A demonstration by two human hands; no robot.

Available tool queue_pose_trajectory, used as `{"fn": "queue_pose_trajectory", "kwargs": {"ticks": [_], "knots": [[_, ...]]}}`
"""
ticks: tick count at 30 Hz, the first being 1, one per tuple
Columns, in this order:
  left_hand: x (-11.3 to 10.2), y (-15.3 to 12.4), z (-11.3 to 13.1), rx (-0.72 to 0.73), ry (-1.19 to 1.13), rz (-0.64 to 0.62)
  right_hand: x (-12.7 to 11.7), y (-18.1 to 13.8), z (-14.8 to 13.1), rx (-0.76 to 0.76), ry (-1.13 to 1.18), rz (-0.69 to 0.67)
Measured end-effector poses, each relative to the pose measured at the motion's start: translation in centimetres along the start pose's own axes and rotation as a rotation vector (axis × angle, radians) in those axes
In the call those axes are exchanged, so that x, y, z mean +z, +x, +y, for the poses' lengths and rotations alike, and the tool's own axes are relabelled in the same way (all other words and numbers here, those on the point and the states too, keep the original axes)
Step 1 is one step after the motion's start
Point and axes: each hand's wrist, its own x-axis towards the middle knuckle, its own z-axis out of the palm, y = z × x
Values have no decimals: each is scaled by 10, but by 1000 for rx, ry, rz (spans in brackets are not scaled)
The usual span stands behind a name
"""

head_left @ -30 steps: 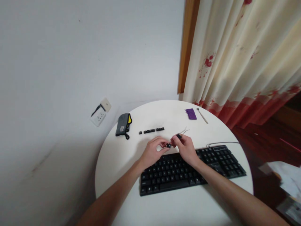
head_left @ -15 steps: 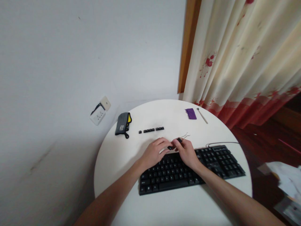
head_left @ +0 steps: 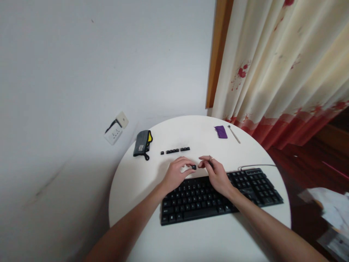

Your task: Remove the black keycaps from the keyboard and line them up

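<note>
Keyboard (head_left: 196, 200) lying on tabletop (head_left: 196, 234); left hand (head_left: 174, 175) pinching black key (head_left: 194, 167) at keyboard's eleven o'clock; right hand (head_left: 217, 175), at key's three o'clock, holding partly hidden dark tool (head_left: 211, 163).

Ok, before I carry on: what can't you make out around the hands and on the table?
All in the head view:
Dark tool: mostly hidden by the fingers of the right hand.
Black keycap in the left hand: any marking is too small to read.
Loose keycaps: markings too small.
Keyboard: some keys hidden by the right hand and forearm.
Grey pouch: contents mostly hidden by its side.
</note>
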Motion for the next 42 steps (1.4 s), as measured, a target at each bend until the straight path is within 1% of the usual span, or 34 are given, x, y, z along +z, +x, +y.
{"fn": "queue_pose_trajectory", "kwargs": {"ticks": [4, 6, 10, 14, 19, 21, 24, 25, 27, 31, 34, 37, 42], "knots": [[-2, 1, -1, -14, -33, 39, 0, -3, -7, -93, -62, -103], [-2, 1, -2, -24, -59, 51, 0, -4, -10, -104, -87, -129], [-2, 1, -2, -44, -91, 32, 2, -3, -10, -89, -99, -121], [-1, 0, -2, -45, -60, 29, 2, -4, -9, -105, -125, -126], [-4, 1, -1, 9, -30, -17, -2, 0, -10, -125, -214, -161], [-8, 2, -1, 8, -21, 29, -5, 11, -5, -106, -288, -138], [-16, 4, -4, -31, 2, 144, -9, 41, 12, -30, -456, -95], [-19, 4, -6, -42, 14, 178, -9, 53, 19, 12, -521, -104], [-26, 5, -12, -59, 41, 234, -8, 76, 33, 110, -659, -165], [-37, 7, -27, -109, 72, 327, 4, 109, 56, 160, -711, -192], [-43, 8, -34, -122, 71, 375, 13, 120, 66, 179, -725, -203], [-45, 9, -36, -128, 69, 404, 18, 124, 70, 180, -725, -212], [-45, 9, -35, -125, 67, 392, 20, 124, 74, 162, -717, -220]]}}
